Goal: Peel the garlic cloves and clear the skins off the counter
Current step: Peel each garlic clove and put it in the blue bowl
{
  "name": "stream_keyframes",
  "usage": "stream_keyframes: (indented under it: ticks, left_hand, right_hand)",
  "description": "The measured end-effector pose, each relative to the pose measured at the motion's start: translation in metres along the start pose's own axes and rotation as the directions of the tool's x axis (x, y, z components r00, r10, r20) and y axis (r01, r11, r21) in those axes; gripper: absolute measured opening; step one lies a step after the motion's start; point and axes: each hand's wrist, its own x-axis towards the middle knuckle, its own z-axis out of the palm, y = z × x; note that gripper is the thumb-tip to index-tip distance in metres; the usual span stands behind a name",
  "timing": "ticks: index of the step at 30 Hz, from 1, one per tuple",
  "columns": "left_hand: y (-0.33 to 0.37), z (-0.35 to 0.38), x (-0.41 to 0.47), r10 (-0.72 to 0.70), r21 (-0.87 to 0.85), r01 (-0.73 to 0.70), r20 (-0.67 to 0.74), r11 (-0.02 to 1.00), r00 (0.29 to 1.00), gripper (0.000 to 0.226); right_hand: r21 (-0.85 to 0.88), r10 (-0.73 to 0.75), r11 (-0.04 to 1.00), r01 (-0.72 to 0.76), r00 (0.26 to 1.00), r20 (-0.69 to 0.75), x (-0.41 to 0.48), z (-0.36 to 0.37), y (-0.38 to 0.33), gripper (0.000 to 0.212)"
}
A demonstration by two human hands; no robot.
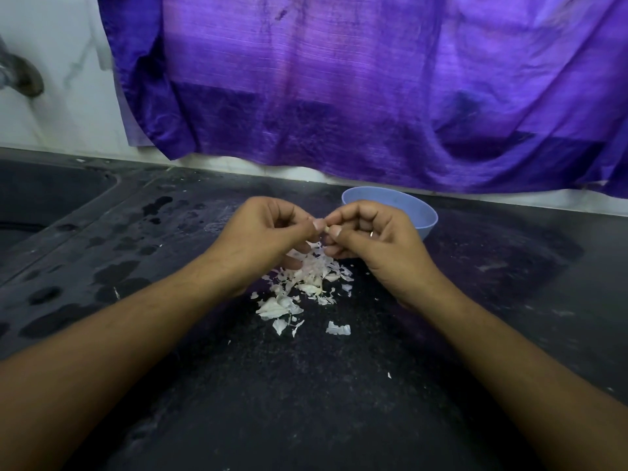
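Both of my hands meet above the dark counter (pixel 306 385). My left hand (pixel 261 239) and my right hand (pixel 370 239) pinch a small garlic clove (pixel 327 229) between thumbs and forefingers; only a sliver of it shows. Below them lies a loose pile of white garlic skins (pixel 306 283), with scattered flakes nearer me (pixel 338 329). A light blue bowl (pixel 418 212) stands just behind my right hand; its contents are hidden.
A sink basin (pixel 44 202) is set into the counter at the far left, with wet patches (pixel 112 273) beside it. A purple cloth (pixel 373 96) hangs over the back wall. A tap (pixel 23 76) shows at the upper left.
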Motion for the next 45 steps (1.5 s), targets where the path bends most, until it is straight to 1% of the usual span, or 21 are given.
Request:
stream_keyframes:
  ticks: [2,5,7,12,15,18,22,24,29,34,36,38,39,41,43,44,45]
  left_hand:
    - [0.0,-0.001,0.0,-0.013,0.005,0.013,-0.001,1.0,1.0,0.016]
    - [0.0,-0.001,0.0,-0.032,0.016,0.032,0.011,0.999,0.999,0.013]
    - [0.002,0.0,-0.001,-0.046,0.015,0.045,0.032,0.999,0.998,0.012]
    - [0.005,0.0,-0.002,-0.074,-0.021,0.075,0.052,0.997,0.996,0.011]
    - [0.006,0.001,-0.002,-0.079,-0.014,0.08,0.038,0.997,0.996,0.011]
    - [0.004,0.003,-0.002,-0.085,0.025,0.085,-0.003,0.996,0.996,0.011]
    - [-0.001,0.005,0.0,-0.083,0.145,0.09,-0.055,0.985,0.995,0.014]
    - [0.0,0.005,0.0,-0.089,0.143,0.097,-0.061,0.985,0.994,0.014]
    - [0.003,0.004,-0.001,-0.115,0.085,0.121,-0.068,0.989,0.991,0.015]
    - [0.0,0.005,-0.001,-0.108,0.117,0.12,-0.108,0.986,0.988,0.016]
    - [-0.001,0.005,-0.001,-0.114,0.111,0.126,-0.111,0.986,0.987,0.016]
    - [0.0,0.004,-0.001,-0.118,0.083,0.127,-0.101,0.988,0.988,0.017]
    - [0.0,0.003,-0.001,-0.119,0.058,0.125,-0.091,0.99,0.989,0.016]
    - [0.003,0.004,-0.001,-0.129,-0.013,0.128,-0.071,0.992,0.989,0.014]
    - [0.004,0.006,-0.002,-0.14,-0.075,0.136,-0.058,0.988,0.988,0.015]
    - [0.005,0.007,-0.002,-0.139,-0.094,0.133,-0.057,0.987,0.989,0.015]
    - [0.005,0.007,-0.002,-0.13,-0.101,0.124,-0.059,0.987,0.99,0.015]
  right_hand:
    - [-0.035,-0.024,0.999,0.024,1.0,0.006,0.001,-0.001,0.001,0.01]
    - [-0.15,-0.067,0.986,0.069,0.998,0.014,0.001,-0.003,0.005,0.014]
    - [-0.212,-0.094,0.973,0.093,0.996,0.007,0.002,-0.004,0.006,0.011]
    - [-0.227,-0.111,0.968,0.109,0.994,0.007,0.003,-0.008,0.006,0.011]
    - [-0.245,-0.139,0.96,0.137,0.99,0.008,0.003,-0.008,0.005,0.01]
    - [-0.305,-0.176,0.936,0.173,0.984,0.018,0.002,-0.006,0.005,0.011]
    - [-0.431,-0.243,0.869,0.243,0.968,0.055,0.001,-0.004,0.007,0.012]
    - [-0.44,-0.264,0.86,0.258,0.963,0.049,0.001,-0.003,0.007,0.012]
    - [-0.395,-0.278,0.881,0.26,0.961,0.013,0.0,0.001,0.008,0.011]
    - [-0.492,-0.35,0.81,0.318,0.936,0.029,0.0,0.005,0.009,0.011]
    - [-0.499,-0.379,0.799,0.336,0.925,0.017,0.0,0.006,0.009,0.011]
    - [-0.484,-0.386,0.808,0.335,0.922,-0.007,0.0,0.008,0.011,0.01]
    - [-0.442,-0.356,0.843,0.307,0.934,-0.031,0.001,0.008,0.011,0.009]
    - [-0.248,-0.222,0.948,0.198,0.972,-0.074,0.002,0.007,0.01,0.008]
    - [-0.05,-0.1,0.994,0.096,0.992,-0.074,0.002,0.005,0.008,0.01]
    - [-0.018,-0.074,0.997,0.073,0.995,-0.068,0.002,0.004,0.008,0.011]
    - [-0.04,-0.08,0.996,0.077,0.995,-0.067,0.002,0.002,0.008,0.011]
